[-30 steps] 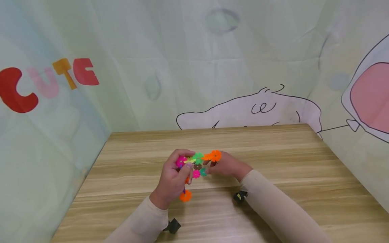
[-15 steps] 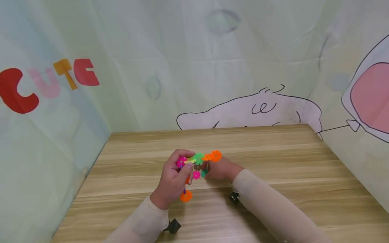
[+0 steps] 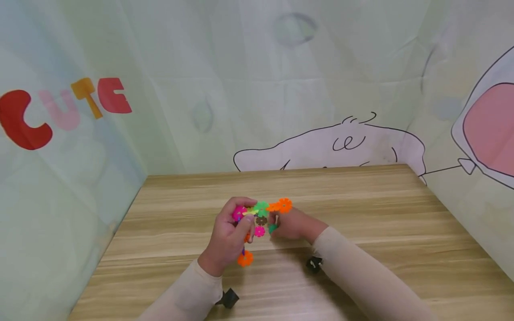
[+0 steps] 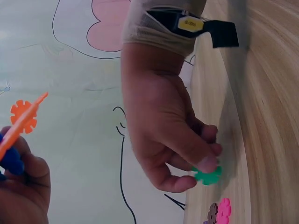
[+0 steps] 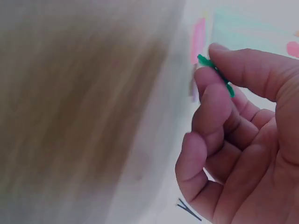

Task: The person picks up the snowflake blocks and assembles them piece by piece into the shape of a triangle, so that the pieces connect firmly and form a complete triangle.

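In the head view my left hand [image 3: 230, 236] grips a joined chain of flower-shaped plastic discs. It includes a pink disc [image 3: 239, 212], a light green disc [image 3: 262, 208], an orange disc [image 3: 285, 205] at the right end and another orange disc [image 3: 245, 258] hanging low. My right hand [image 3: 295, 224] pinches a single teal-green notched disc [image 4: 208, 176] between thumb and fingertips. From the right wrist the teal-green disc [image 5: 216, 73] shows edge-on. On the table between my hands lie a loose brown disc [image 3: 261, 221] and a pink disc [image 3: 259, 232]. Part of the chain is hidden behind my left fingers.
The wood-grain table [image 3: 180, 191] stretches under both arms. A printed cloth [image 3: 192, 80] with cartoon drawings hangs behind and at both sides. A dark wrist device [image 3: 230, 298] sits under the left sleeve, and another dark device [image 3: 314, 264] under the right.
My right fingers have closed on the teal-green disc beside the pink one and drawn it slightly right, apart from it. My left hand and the chain have stayed nearly still.
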`<state>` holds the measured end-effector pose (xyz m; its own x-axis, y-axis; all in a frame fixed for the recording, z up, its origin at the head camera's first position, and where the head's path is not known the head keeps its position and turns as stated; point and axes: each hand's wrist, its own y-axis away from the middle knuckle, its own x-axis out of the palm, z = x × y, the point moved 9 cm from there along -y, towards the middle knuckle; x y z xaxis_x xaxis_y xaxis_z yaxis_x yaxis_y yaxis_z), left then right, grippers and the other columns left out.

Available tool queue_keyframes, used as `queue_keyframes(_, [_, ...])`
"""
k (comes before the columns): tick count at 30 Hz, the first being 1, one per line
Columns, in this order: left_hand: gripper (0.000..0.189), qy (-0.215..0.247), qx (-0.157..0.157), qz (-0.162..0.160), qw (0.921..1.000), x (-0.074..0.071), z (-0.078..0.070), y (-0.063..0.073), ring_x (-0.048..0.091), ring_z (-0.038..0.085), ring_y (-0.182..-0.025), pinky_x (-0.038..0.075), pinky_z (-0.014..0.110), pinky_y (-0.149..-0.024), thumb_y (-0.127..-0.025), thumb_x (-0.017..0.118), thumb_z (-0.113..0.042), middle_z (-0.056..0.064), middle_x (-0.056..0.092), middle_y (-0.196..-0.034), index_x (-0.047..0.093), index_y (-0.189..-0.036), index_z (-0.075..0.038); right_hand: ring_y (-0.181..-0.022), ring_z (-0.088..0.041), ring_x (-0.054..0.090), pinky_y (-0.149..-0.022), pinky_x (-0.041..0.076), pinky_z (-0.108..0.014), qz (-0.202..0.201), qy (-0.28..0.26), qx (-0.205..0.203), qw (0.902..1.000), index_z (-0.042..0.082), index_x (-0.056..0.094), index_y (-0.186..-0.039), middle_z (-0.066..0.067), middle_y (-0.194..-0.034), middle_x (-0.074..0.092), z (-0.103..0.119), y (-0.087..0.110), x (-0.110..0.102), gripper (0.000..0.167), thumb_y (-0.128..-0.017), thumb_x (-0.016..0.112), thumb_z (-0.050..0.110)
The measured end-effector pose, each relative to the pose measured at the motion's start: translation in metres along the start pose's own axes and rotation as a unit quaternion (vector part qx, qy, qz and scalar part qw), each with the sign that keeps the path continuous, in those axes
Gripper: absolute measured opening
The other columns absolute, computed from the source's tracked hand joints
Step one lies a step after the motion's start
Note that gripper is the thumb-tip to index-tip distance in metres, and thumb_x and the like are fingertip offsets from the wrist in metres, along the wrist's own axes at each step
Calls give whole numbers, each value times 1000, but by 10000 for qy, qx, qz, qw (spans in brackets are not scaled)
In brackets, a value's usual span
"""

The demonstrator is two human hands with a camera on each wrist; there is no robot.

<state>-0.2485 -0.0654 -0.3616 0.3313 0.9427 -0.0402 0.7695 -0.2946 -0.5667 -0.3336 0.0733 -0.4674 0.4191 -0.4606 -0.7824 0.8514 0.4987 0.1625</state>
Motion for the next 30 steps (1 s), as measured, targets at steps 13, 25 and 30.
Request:
queue_keyframes(13, [28, 74, 56, -55, 9999, -4, -2, -2, 51, 20, -52, 52, 26, -50, -101, 45, 10, 12, 50, -64, 53, -126, 4, -71, -16, 57, -64, 52, -25, -638, -2236, -929, 9681, -1, 66, -127, -4, -81, 65, 29, 61, -58, 33, -96, 74, 5])
queue_keyframes(25, [27, 70, 209, -104, 9997, -8, -6, -4, 50, 19, -51, 47, 28, -45, -100, 44, 12, 11, 51, -63, 53, -124, 5, -87, -15, 67, -78, 60, -25, -1168, -3184, -1563, 9277, -9, 59, -136, -5, -97, 66, 37, 103, -91, 37, -99, 64, -5])
queue_keyframes(30, [27, 166, 273, -17, 9995, -7, -8, -3, 50, 20, -51, 44, 30, -42, -99, 43, 13, 12, 49, -62, 52, -124, 8, -93, -12, 70, -85, 61, -25, -1182, -3401, -1645, 9183, -13, 56, -136, 0, -98, 67, 37, 107, -94, 36, -102, 60, -4])
